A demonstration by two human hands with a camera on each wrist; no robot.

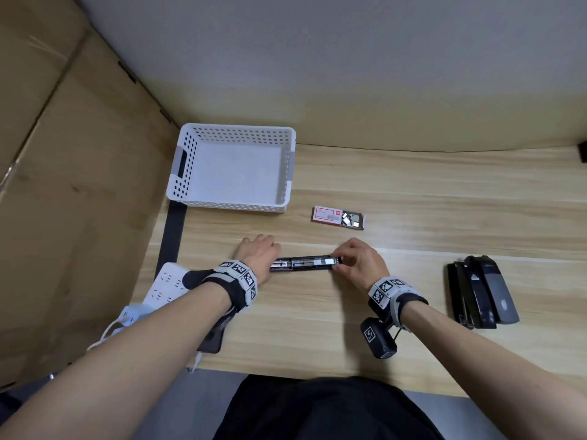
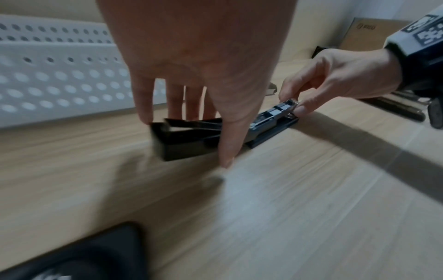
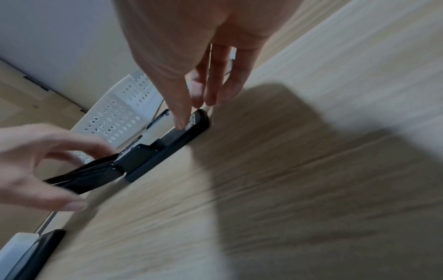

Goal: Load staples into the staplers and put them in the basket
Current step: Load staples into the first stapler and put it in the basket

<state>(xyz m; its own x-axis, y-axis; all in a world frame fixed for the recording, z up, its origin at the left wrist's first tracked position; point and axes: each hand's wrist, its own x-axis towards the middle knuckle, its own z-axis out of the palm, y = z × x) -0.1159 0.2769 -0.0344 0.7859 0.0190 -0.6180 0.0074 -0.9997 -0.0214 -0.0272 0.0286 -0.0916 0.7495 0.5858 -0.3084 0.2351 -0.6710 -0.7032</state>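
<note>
A black stapler [image 1: 303, 263] lies opened out flat on the wooden table [image 1: 413, 192], its metal magazine [image 2: 268, 117] facing up. My left hand [image 1: 260, 252] grips the folded-back cover [image 2: 187, 140] at the left end, thumb on the near side and fingers behind. My right hand [image 1: 341, 263] pinches the front tip of the magazine [image 3: 194, 118] between thumb and fingers. An open red and white staple box [image 1: 338, 217] with loose staple strips lies behind the stapler. The white perforated basket [image 1: 190, 147] stands at the back left with nothing in it.
Two more black staplers [image 1: 482, 290] lie side by side at the right. A white power strip [image 1: 168, 281] and a dark phone [image 1: 212, 339] sit at the table's left front edge under my left forearm. Cardboard [image 1: 63, 185] walls off the left side.
</note>
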